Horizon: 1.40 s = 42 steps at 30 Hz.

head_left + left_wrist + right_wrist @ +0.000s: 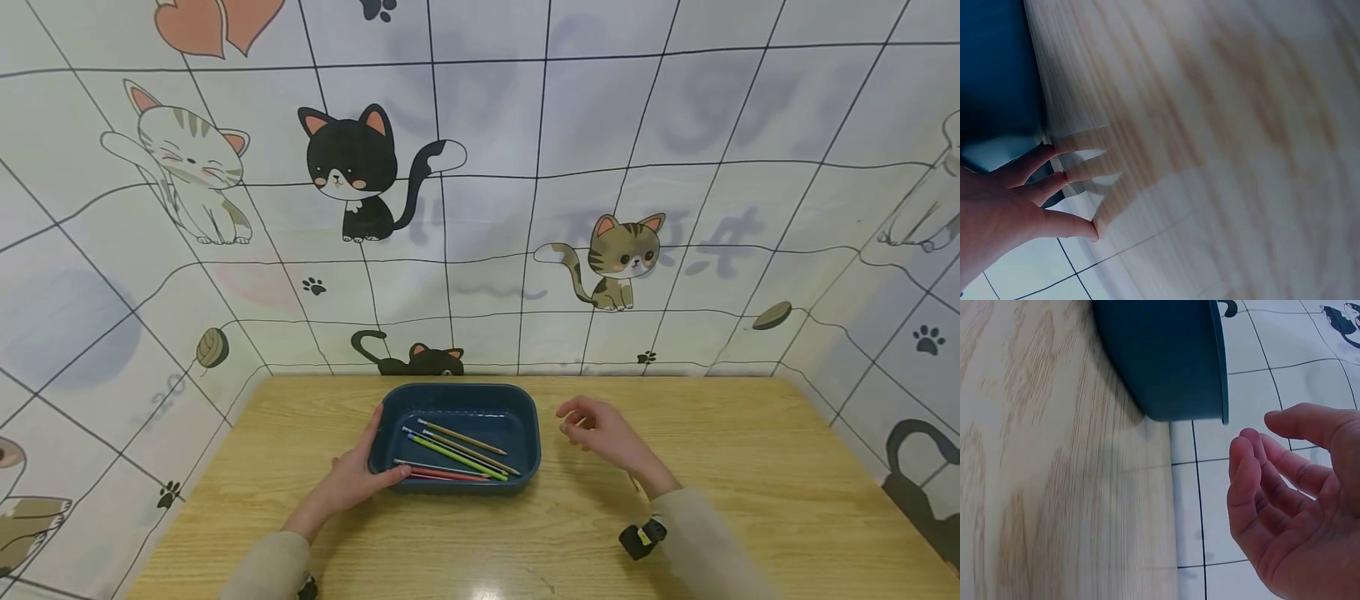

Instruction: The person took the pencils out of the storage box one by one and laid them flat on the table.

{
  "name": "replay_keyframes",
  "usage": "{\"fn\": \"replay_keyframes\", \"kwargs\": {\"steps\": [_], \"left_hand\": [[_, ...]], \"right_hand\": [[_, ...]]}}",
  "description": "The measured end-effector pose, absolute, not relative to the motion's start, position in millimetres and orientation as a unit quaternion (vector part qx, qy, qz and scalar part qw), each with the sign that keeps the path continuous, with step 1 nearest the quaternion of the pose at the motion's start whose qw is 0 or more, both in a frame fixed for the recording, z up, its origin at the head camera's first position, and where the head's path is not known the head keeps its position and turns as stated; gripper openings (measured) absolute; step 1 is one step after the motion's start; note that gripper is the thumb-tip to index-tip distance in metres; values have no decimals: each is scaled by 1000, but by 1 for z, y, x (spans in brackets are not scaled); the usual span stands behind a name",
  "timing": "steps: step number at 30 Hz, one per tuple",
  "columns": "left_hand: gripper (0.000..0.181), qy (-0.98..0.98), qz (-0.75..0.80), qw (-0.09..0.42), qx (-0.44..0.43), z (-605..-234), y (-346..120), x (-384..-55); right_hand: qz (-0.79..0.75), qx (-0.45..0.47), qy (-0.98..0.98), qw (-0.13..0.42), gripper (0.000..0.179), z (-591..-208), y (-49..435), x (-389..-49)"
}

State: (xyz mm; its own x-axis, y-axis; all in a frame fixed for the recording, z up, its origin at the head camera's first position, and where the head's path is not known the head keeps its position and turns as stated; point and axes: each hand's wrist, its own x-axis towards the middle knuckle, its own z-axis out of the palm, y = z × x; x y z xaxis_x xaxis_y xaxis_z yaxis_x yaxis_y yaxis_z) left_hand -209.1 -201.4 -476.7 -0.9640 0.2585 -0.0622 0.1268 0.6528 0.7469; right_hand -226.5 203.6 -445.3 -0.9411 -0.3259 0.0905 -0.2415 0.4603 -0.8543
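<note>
The blue tray point(487, 415) is sitting on the surface point(720, 467), its long axis running left to right, with pencils point(457, 457) lying inside and slanting from far left toward near right. The left hand point(352, 482) is the nearer one, gripping the tray's left end, fingers spreading along the wall and thumb reaching over the near corner; the dim wrist view is leaving that grip's firmness uncertain. The right hand point(600, 433) is hovering beyond the right end, its loosely curled fingers holding nothing, the tray lying to their left.
</note>
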Motion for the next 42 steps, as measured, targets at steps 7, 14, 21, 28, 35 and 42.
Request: {"fn": "replay_keyframes", "kwargs": {"steps": [7, 14, 21, 28, 35, 42], "left_hand": [[107, 906, 402, 79, 109, -477, -202, -208], [108, 908, 398, 73, 108, -476, -201, -209], [107, 909, 395, 75, 108, -476, -201, -209], [108, 906, 400, 82, 108, -475, -201, -209], [108, 909, 396, 70, 110, -478, -202, -209], [108, 907, 401, 70, 108, -479, -200, -209]], "right_hand": [[-511, -189, 837, 53, 19, -443, 187, -226], [-512, -211, 831, 41, 18, -436, 170, -223], [-520, -245, 817, 47, 15, -430, 148, -222], [-513, -264, 815, 57, 14, -432, 128, -225], [-491, -270, 826, 70, 14, -441, 108, -228], [-477, -271, 833, 71, 15, -450, 95, -231]]}}
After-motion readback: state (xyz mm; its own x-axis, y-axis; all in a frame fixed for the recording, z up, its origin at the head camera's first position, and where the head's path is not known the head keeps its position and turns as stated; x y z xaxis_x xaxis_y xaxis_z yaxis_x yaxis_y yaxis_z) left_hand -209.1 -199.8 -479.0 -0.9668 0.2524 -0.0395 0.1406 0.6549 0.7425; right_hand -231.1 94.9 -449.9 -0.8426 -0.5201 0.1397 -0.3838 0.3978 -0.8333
